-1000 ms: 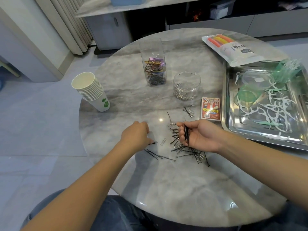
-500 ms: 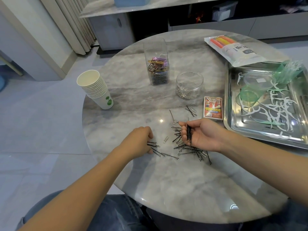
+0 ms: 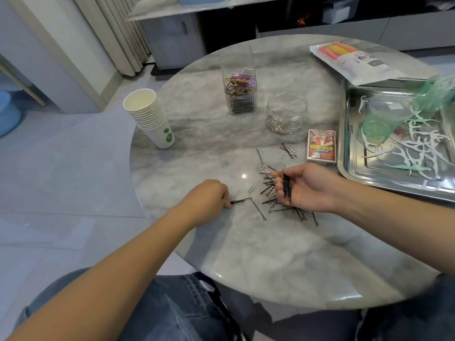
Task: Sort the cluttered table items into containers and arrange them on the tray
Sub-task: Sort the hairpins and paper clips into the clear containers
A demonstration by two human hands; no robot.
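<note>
Black bobby pins (image 3: pixel 272 200) lie scattered mid-table, mixed with a few silver paper clips (image 3: pixel 250 190). My right hand (image 3: pixel 305 187), palm up, holds a bundle of black bobby pins (image 3: pixel 286 187) over the pile. My left hand (image 3: pixel 209 196) rests on the table to the left and pinches the end of a black bobby pin (image 3: pixel 242 200). A tall clear box (image 3: pixel 238 77) holds hair pins and coloured clips. A round clear jar (image 3: pixel 286 113) holds silver paper clips. The steel tray (image 3: pixel 354 178) at the right carries white floss picks and green lids.
A stack of paper cups (image 3: pixel 150 118) stands at the table's left edge. A red card box (image 3: pixel 321 146) lies beside the tray. A white resealable pouch (image 3: pixel 352 61) lies at the back right. My knees are under the near edge.
My left hand has slid a little left along the table and now pinches one pin. My right hand stays over the pile with its bundle.
</note>
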